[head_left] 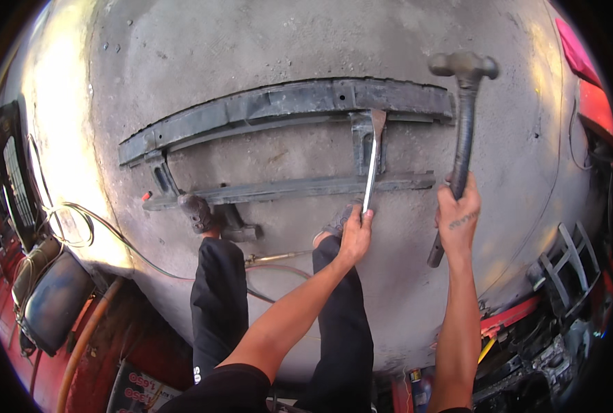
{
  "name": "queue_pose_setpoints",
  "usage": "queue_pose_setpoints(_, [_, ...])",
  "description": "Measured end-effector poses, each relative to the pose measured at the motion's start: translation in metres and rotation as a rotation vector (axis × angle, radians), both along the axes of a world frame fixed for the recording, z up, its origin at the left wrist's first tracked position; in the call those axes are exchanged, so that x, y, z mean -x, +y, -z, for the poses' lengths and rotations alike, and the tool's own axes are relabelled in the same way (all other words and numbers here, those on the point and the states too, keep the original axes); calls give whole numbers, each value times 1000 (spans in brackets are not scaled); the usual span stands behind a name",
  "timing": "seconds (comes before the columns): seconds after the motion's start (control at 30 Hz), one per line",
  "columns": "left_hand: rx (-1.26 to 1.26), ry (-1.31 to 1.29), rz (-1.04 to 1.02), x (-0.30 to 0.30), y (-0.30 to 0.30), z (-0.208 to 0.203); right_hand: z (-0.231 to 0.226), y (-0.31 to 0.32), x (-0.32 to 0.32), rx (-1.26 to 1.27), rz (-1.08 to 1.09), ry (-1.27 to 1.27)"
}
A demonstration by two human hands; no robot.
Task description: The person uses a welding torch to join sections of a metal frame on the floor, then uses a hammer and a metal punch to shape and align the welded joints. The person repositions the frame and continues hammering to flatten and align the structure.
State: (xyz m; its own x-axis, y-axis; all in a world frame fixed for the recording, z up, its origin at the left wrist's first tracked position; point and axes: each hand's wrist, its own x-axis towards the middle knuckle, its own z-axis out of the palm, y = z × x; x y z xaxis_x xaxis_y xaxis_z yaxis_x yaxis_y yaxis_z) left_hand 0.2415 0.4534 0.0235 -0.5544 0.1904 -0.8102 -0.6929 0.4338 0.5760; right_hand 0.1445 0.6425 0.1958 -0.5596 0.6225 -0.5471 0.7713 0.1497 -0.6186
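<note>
A dark metal car frame part lies on the floor, its long curved beam [251, 109] joined by brackets to a straighter bar [272, 191] nearer me. My left hand [355, 237] is closed round the lower end of a long flat chisel [372, 168]. The chisel's wide, rusty tip overlaps the curved beam where the right bracket [363, 144] meets it. Raised on the right, my right hand [460, 215] grips a ball-peen hammer [465, 110] by its dark wrapped handle, head up and apart from the chisel. My shoes [196, 212] are at the straight bar.
A brass torch-like tool [279, 258] with thin hoses lies between my legs. A dark T-shaped metal piece [240, 230] sits beside my left shoe. Coiled cable [72, 224] and a dark rounded part [55, 296] are at left. Metal frames [569, 265] and red panels [509, 316] stand at right.
</note>
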Motion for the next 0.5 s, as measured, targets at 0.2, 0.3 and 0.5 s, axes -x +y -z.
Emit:
queue_pose_setpoints(0.2, [-45,-111,-72,5,34,3,2,-8,11,-164,76,289])
queue_pose_setpoints(0.3, [-59,-157,-103,2,47,-12,56,8,-35,-151,-153,5])
queue_pose_setpoints(0.5, [22,-55,-87,-1,19,-22,25,7,-23,16,-66,-200])
